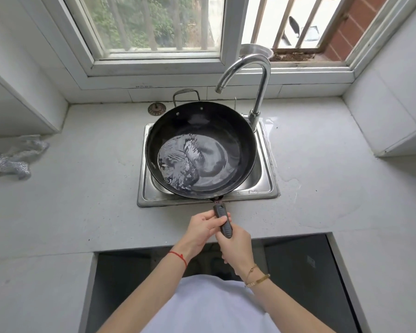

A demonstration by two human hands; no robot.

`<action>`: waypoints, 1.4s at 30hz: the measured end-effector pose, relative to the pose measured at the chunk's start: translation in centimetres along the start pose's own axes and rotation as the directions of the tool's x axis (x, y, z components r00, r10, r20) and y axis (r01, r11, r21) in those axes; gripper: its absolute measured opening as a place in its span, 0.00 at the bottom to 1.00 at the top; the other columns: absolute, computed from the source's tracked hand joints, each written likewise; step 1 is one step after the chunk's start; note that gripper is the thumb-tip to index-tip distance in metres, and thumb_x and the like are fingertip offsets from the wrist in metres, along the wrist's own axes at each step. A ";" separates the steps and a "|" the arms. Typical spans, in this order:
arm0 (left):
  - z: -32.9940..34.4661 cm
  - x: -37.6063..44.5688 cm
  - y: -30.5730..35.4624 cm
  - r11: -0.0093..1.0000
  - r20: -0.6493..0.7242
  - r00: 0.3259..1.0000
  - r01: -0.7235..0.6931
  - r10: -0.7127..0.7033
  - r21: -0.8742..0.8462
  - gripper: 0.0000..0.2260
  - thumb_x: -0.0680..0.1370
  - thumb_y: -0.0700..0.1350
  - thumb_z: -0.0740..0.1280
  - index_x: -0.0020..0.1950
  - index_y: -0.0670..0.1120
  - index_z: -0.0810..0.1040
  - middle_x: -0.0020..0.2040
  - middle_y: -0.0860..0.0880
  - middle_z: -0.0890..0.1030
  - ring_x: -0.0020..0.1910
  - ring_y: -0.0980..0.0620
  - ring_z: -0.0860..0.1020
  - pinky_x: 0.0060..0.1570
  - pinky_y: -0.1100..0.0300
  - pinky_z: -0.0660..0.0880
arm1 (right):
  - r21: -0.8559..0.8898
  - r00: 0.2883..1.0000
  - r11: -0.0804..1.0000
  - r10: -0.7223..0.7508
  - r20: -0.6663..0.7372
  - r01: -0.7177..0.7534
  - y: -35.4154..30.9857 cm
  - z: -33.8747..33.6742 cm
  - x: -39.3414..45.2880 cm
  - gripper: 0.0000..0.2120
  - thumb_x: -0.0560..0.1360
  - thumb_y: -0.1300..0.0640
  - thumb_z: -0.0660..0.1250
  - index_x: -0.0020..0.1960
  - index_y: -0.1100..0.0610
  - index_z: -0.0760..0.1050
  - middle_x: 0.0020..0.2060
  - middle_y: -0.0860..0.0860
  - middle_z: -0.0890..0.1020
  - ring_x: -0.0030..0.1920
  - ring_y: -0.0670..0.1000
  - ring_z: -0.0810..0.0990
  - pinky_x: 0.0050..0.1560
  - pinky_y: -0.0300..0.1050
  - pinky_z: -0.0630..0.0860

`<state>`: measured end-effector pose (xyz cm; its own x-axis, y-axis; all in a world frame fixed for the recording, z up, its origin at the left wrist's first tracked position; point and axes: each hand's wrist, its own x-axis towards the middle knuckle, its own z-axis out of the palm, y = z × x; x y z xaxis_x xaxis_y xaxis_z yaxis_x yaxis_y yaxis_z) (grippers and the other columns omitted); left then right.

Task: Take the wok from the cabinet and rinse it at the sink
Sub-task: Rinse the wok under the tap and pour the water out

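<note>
The wok covers nearly all of the sink, leaving only thin slivers of basin along the right and lower edges. The faucet arches over the wok's upper right rim. Open surface spreads left and right; a crumpled cloth lies at far left.

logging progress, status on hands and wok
Both hands on handle: left hand, right hand, fingers wrapped. Wok over sink, water pooled inside. Faucet not running. Nothing in the way.
</note>
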<state>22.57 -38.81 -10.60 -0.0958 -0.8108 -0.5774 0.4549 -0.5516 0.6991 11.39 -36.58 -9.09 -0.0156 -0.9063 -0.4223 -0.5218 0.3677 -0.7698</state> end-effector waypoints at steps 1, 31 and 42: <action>0.2 -0.2 0.0 0.999 -0.024 0.999 -0.023 0.024 0.024 0.08 0.76 0.32 0.69 0.54 0.38 0.82 0.50 0.43 0.86 0.51 0.48 0.84 0.55 0.58 0.80 | 0.013 1.000 1.000 0.009 0.016 -0.009 0.0 -0.2 -0.1 0.08 0.78 0.56 0.65 0.40 0.55 0.77 0.31 0.56 0.80 0.27 0.53 0.78 0.23 0.44 0.77; 2.2 -1.0 0.5 0.998 -0.088 0.996 -0.030 0.034 0.048 0.08 0.76 0.33 0.69 0.54 0.37 0.82 0.47 0.44 0.86 0.46 0.51 0.84 0.48 0.62 0.80 | -0.013 0.999 1.000 -0.011 0.033 0.011 -0.6 -2.1 -0.1 0.10 0.77 0.56 0.64 0.39 0.59 0.76 0.29 0.56 0.79 0.23 0.52 0.77 0.20 0.43 0.74; 1.3 -1.6 2.1 0.974 -0.313 0.938 -0.086 0.150 0.208 0.07 0.72 0.32 0.73 0.47 0.41 0.84 0.40 0.51 0.86 0.38 0.61 0.83 0.39 0.70 0.77 | 0.197 0.970 0.978 0.016 0.242 -0.065 -2.4 -1.2 0.9 0.13 0.76 0.63 0.64 0.33 0.59 0.70 0.22 0.53 0.73 0.18 0.50 0.70 0.20 0.40 0.68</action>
<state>22.53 -38.96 -7.68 0.2555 -0.7818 -0.5688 0.2669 -0.5085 0.8187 11.58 -38.48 -7.06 0.1835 -0.8230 -0.5376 -0.3419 0.4594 -0.8198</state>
